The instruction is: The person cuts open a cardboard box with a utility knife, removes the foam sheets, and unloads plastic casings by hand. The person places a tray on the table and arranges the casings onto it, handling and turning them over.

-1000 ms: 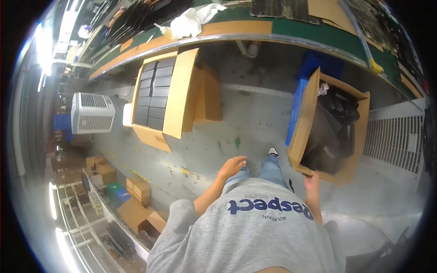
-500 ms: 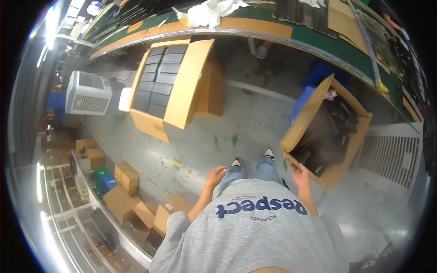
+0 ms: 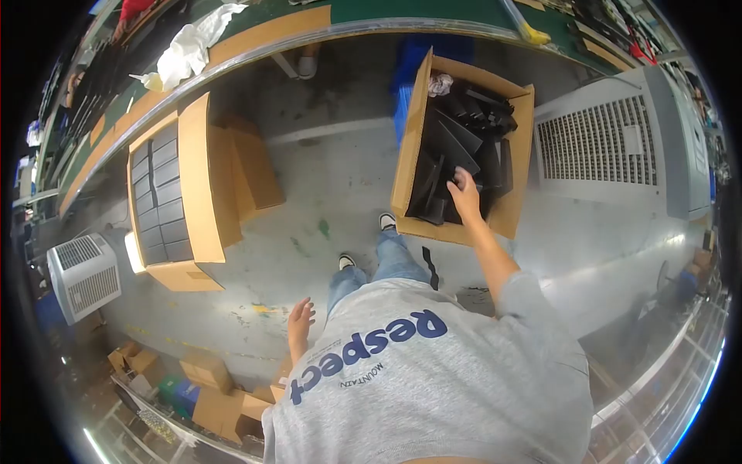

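Note:
My right hand (image 3: 464, 193) reaches over the near side of an open cardboard box (image 3: 527, 124). Its thumb and fingers are apart, at the edge of a flat black piece (image 3: 456, 145). Whether the fingertips touch that piece I cannot tell. More black parts (image 3: 488, 112) lie jumbled in the box, with a crumpled whitish wad (image 3: 440, 84) in its far left corner. Down at my left side, over the floor, my left hand (image 3: 301, 317) is open with nothing in it.
Another cardboard box (image 3: 202, 185), filled with rows of dark grey blocks (image 3: 162, 197), stands on the left. A long green workbench (image 3: 363, 14) crosses the far side. A large grey vented unit (image 3: 599, 143) stands right of the parts box. A black strip (image 3: 430, 267) lies by my feet.
My view has turned to the right, and I stand closer to the box of black parts. My right hand has gone from outside the box to over its contents.

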`<state>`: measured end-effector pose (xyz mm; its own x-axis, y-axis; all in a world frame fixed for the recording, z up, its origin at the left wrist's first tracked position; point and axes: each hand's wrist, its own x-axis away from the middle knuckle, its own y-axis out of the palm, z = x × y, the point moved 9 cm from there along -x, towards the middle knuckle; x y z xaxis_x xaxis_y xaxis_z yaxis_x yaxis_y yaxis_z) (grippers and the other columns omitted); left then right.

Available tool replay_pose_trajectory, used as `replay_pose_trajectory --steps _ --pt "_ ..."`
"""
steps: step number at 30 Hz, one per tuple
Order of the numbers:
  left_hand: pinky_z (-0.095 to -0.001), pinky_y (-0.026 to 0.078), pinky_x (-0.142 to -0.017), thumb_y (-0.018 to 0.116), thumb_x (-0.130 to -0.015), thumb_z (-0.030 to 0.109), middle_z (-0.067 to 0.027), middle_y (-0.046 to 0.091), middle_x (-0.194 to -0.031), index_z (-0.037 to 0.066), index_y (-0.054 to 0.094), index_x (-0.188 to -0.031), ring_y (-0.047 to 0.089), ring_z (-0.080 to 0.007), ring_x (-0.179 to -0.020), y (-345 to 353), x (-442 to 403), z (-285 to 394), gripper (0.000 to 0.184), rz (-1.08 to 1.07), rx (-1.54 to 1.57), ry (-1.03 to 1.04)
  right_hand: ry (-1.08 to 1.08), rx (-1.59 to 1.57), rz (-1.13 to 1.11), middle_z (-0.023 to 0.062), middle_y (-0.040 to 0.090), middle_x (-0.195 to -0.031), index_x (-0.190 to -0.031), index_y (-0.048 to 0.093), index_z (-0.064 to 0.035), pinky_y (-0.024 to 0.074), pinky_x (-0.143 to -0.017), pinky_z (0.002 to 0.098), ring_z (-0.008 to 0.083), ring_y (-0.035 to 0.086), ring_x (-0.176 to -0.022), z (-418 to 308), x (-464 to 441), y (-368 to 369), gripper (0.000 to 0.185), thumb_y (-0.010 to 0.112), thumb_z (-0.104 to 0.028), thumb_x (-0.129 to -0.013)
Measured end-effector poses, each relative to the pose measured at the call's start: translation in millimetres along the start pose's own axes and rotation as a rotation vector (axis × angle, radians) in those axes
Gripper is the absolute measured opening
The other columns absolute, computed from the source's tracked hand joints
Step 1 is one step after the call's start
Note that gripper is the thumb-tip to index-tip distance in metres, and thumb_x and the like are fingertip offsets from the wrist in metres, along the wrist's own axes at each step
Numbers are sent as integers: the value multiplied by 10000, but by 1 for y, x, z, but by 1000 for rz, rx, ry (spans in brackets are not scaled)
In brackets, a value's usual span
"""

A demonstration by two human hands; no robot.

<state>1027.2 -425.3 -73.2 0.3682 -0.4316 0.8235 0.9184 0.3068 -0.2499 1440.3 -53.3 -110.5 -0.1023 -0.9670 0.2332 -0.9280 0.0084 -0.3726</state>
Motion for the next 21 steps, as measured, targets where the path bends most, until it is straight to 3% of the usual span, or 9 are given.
replay_pose_trajectory --steps 1,4,5,8,13,15,18,20,21 --pt "-313 443 -761 479 -892 266 -70 555 -1113 124 489 -1206 550 -193 -950 1 2 2 345 -6 1 5 -188 194 60 166 510 -1126 -1188 448 -61 425 -849 435 303 502 -1040 -3 -14 4 495 632 -193 -748" --pt "-311 441 -761 476 -895 268 -64 554 -1114 131 486 -1210 548 -187 -955 2 4 2 344 -9 -26 -9 -126 482 -13 149 456 -1192 -1219 412 -97 338 -921 477 325 376 -1166 -18 -26 50 600 680 -191 -690" --pt "-310 440 -761 475 -896 269 -61 554 -1114 134 484 -1212 548 -184 -958 4 4 2 344 -13 -34 -10 -124 479 -16 149 456 -1192 -1219 412 -97 338 -921 477 325 376 -1166 -32 -21 58 600 680 -191 -690" --pt "-307 436 -763 478 -897 275 -57 553 -1115 141 480 -1218 548 -181 -958 5 5 -2 348 -13 -4 -9 211 636 68 124 456 -1186 -1200 413 -91 311 -935 484 320 335 -1194 -50 1 60 613 700 -176 -666" --pt "-307 431 -790 495 -893 270 -74 548 -1118 113 483 -1214 543 -192 -982 3 5 -11 358 -10 65 -26 -10 533 97 120 474 -1148 -1175 433 -127 336 -901 470 317 403 -1113 -43 10 39 576 695 -156 -663" --pt "-304 430 -798 499 -891 266 -81 552 -1108 99 486 -1209 543 -196 -985 0 5 -20 359 18 91 -32 -137 136 273 104 477 -1108 -1122 472 -147 345 -883 366 255 446 -1039 -38 8 0 522 703 -158 -654" --pt "-299 428 -815 509 -888 257 -96 561 -1089 70 492 -1199 545 -204 -991 -8 4 -36 364 68 128 -34 -135 -72 301 85 466 -1125 -1174 443 -144 358 -857 341 228 446 -1031 -46 1 -37 542 672 -128 -682" --pt "-322 445 -776 506 -877 263 -102 565 -1082 94 500 -1191 551 -213 -954 -12 5 -48 356 54 96 -59 353 -579 299 58 494 -1112 -1230 396 -86 345 -903 340 216 451 -1027 -56 8 -51 579 655 -81 -712" --pt "-333 454 -757 504 -872 265 -105 567 -1078 107 505 -1187 554 -218 -935 -12 5 -52 353 45 80 -70 349 -578 299 58 494 -1112 -1230 396 -86 345 -903 340 216 451 -1027 -53 5 -54 579 655 -81 -712"
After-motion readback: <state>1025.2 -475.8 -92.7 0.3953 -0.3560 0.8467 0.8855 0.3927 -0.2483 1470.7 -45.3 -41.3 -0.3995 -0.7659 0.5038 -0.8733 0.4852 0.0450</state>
